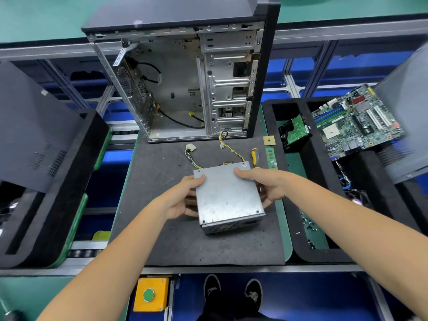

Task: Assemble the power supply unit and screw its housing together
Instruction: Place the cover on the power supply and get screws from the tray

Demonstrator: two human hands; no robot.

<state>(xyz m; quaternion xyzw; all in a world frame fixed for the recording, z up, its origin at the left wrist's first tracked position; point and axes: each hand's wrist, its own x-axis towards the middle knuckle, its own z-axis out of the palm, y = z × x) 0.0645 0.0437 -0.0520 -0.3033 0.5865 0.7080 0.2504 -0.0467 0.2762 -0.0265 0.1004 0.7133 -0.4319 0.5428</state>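
Grey steel power supply unit (228, 198) sits mid-mat (162, 177), lid on, left hand (183, 200) and right hand (266, 184) clasping its sides; screwing with the screwdriver (254, 156) apparently remains.

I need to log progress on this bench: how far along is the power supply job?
Done, it seems: the power supply unit has its grey cover on. In hand: the left hand and right hand grip its two sides over the mat. Left: screwing the housing together; the yellow-handled screwdriver lies untouched beyond it. Whether the corner holes hold screws I cannot tell.
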